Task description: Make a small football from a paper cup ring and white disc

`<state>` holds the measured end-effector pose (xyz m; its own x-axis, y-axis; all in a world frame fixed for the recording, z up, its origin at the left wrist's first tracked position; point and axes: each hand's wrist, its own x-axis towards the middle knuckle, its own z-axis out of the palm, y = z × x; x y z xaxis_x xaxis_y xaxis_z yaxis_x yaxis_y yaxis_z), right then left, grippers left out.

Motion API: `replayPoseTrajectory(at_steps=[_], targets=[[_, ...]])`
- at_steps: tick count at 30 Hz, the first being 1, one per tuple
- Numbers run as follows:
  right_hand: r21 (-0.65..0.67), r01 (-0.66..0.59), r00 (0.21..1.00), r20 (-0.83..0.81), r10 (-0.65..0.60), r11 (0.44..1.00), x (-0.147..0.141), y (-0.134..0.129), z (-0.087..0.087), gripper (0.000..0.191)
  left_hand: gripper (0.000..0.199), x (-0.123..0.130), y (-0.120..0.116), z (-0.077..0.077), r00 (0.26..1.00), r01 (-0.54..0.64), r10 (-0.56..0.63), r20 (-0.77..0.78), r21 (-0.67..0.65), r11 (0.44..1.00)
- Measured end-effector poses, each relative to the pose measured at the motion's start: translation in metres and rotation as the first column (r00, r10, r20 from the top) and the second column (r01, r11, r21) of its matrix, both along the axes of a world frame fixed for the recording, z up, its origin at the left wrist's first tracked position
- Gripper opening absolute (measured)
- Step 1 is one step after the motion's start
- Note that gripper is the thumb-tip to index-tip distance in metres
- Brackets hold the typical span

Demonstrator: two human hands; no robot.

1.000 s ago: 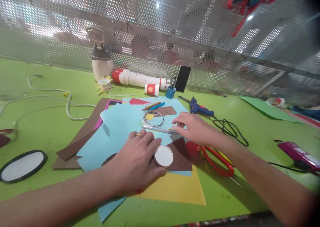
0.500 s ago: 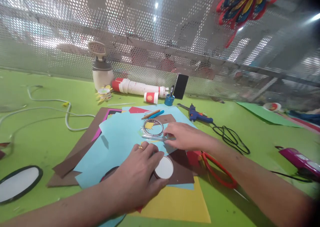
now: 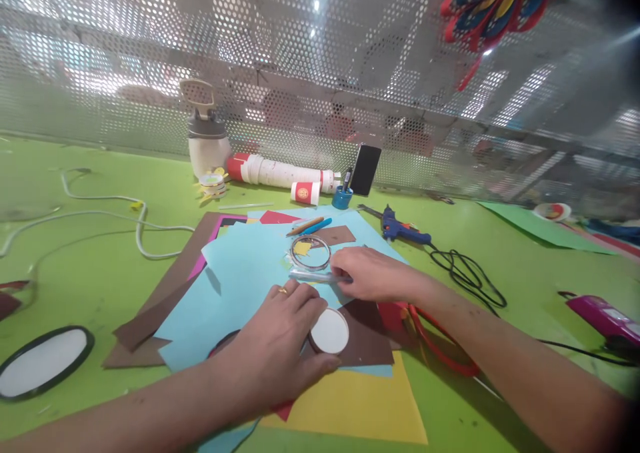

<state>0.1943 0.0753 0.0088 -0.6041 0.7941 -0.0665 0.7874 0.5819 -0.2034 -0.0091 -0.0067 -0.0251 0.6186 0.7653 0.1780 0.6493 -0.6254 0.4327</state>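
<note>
A white round disc [image 3: 329, 331] with a dark rim lies over brown paper [image 3: 367, 333]. Around its left side curve the thumb and fingers of my left hand [image 3: 287, 343], gripping its edge. Farther forward, my right hand [image 3: 367, 273] has its fingertips closed on one end of a pale, see-through stick [image 3: 313, 276]. Its exact kind is unclear, and its right end is hidden by my fingers. Just beyond the stick, a clear ring-shaped roll [image 3: 311, 268] rests on light blue paper [image 3: 250, 260]. Red-handled scissors [image 3: 440, 350] lie partly under my right forearm.
An orange pen [image 3: 305, 226] and a blue pen [image 3: 318, 226] lie behind the roll. A blue glue gun [image 3: 403, 230] with a black cord is at right. A phone [image 3: 366, 170], paper cup [image 3: 305, 193] and spray bottle [image 3: 207, 140] line the back. A black-rimmed white oval [image 3: 45, 363] sits left.
My right fingers have drawn closer together on the end of the pale stick. My left hand stays at the white disc. The whole view has shifted slightly.
</note>
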Motion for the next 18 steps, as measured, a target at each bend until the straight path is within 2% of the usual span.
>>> replayPoseTrajectory(at_steps=[3, 5, 6, 7, 8, 11, 14, 15, 18], targets=[[-0.018, 0.047, 0.989, -0.142, -0.049, 0.999, 0.02, -0.003, 0.013, 0.01, 0.028, -0.001, -0.001, 0.0, 1.0, 0.003, -0.003, 0.021, 0.017, 1.0], [-0.023, 0.136, 0.954, -0.267, -0.138, 0.99, 0.037, -0.011, 0.022, 0.005, 0.032, -0.001, 0.0, 0.001, 1.0, 0.009, -0.01, 0.023, 0.013, 1.0], [-0.045, 0.179, 0.926, -0.33, -0.184, 0.983, 0.045, -0.017, 0.025, 0.011, 0.034, -0.002, 0.0, 0.0, 1.0, 0.017, -0.017, 0.017, 0.004, 1.0], [-0.089, 0.22, 0.868, -0.437, -0.237, 0.971, 0.051, -0.024, 0.027, 0.015, 0.035, -0.002, 0.001, 0.0, 1.0, 0.02, -0.02, 0.01, -0.003, 1.0], [-0.188, 0.238, 0.738, -0.603, -0.303, 0.953, 0.056, -0.032, 0.028, 0.016, 0.038, -0.003, 0.002, 0.0, 1.0, 0.024, -0.024, 0.006, -0.008, 1.0], [-0.31, 0.197, 0.524, -0.768, -0.367, 0.93, 0.06, -0.055, 0.028, 0.011, 0.047, -0.005, 0.004, -0.003, 0.999, 0.029, -0.029, 0.023, -0.01, 1.0], [-0.342, 0.127, 0.328, -0.871, -0.365, 0.931, 0.055, -0.066, 0.024, 0.004, 0.051, -0.006, 0.004, -0.003, 0.999, 0.033, -0.033, 0.032, -0.009, 0.999], [-0.335, 0.124, 0.275, -0.893, -0.357, 0.934, 0.054, -0.066, 0.022, 0.007, 0.052, -0.006, 0.003, -0.003, 0.999, 0.032, -0.032, 0.028, -0.015, 0.999], [-0.343, 0.163, 0.201, -0.906, -0.371, 0.925, 0.051, -0.066, 0.016, 0.011, 0.053, -0.006, 0.003, -0.003, 0.999, 0.028, -0.028, 0.028, -0.027, 0.999]])
